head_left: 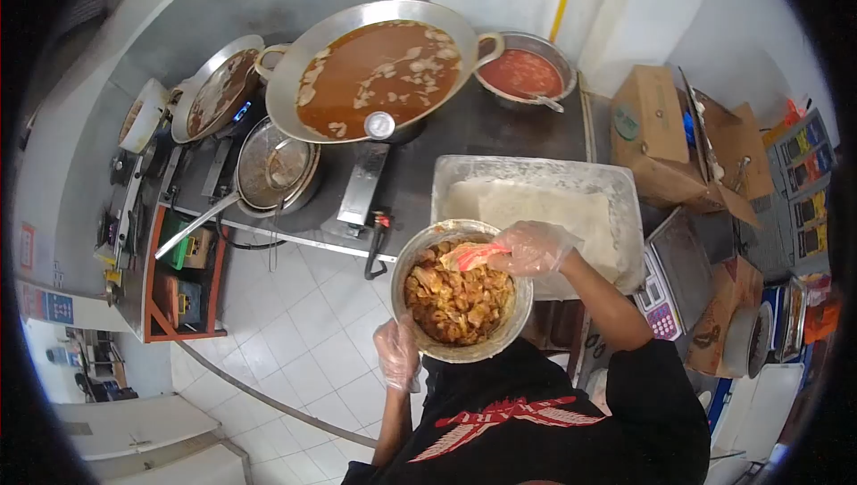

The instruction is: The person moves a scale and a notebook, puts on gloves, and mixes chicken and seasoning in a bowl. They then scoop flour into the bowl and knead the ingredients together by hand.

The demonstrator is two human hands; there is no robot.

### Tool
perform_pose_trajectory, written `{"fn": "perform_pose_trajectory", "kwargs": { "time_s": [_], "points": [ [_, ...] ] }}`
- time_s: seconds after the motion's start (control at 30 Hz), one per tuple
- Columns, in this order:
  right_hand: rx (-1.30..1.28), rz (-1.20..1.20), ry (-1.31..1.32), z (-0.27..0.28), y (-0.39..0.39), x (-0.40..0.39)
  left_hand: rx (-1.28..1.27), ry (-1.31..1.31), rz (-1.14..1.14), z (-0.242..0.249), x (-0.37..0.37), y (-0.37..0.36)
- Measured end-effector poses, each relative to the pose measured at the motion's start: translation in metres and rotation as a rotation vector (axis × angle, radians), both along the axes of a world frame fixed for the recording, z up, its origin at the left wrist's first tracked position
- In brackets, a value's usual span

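A round metal bowl [399, 293] of chopped, sauce-coated meat pieces [460, 302] is held in front of my body. My left hand [397, 353], in a clear plastic glove, grips the bowl's rim at its lower left. Over the far right side of the bowl is my right hand [532, 248], also gloved, with its fingers closed on a flat red-and-white streaked piece [475, 257]; I cannot tell what kind of thing it is. That piece hangs above the meat. Just beyond the bowl stands a plastic tub [446, 183] with pale flour [536, 208].
A large wok [286, 97] of brown oil with floating pieces sits on the stove. Behind are a pot of red sauce [522, 72] and a long-handled strainer [250, 164]. At right are a cardboard box [647, 110] and a scale [656, 293]. Tiled floor [312, 333] lies left.
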State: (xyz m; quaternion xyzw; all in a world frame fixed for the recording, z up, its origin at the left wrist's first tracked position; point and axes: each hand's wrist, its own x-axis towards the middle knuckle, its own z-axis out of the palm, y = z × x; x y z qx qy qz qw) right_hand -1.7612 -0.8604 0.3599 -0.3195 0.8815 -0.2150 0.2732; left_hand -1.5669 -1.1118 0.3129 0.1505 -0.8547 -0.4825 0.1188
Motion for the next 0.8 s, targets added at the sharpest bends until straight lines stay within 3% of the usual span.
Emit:
{"fn": "perform_pose_trajectory", "kwargs": {
  "time_s": [0.23, 0.37, 0.47, 0.5, 0.57, 0.67, 0.8],
  "points": [
    [-0.156, 0.025, -0.039, -0.011, -0.014, -0.047, 0.193, -0.041, 0.048, -0.018, -0.029, -0.017],
    [-0.417, -0.228, -0.177, -0.004, 0.018, -0.056, 0.187, 0.021, 0.054, -0.034, -0.044, -0.016],
    [-0.293, -0.501, -0.219, -0.024, 0.063, -0.066, 0.052, 0.084, 0.116, -0.037, -0.046, -0.01],
    [-0.261, -0.5, -0.098, -0.038, 0.084, -0.07, -0.013, 0.104, 0.123, -0.04, -0.043, -0.006],
    [-0.18, -0.511, 0.124, -0.087, 0.134, -0.071, 0.092, 0.072, 0.107, -0.016, -0.043, 0.004],
    [0.392, -0.586, 0.168, -0.154, 0.192, -0.058, 0.324, 0.036, 0.162, -0.017, -0.051, 0.012],
    [0.157, -0.536, 0.07, -0.18, 0.202, -0.028, 0.251, 0.005, 0.088, 0.005, -0.051, 0.022]
  ]
}}
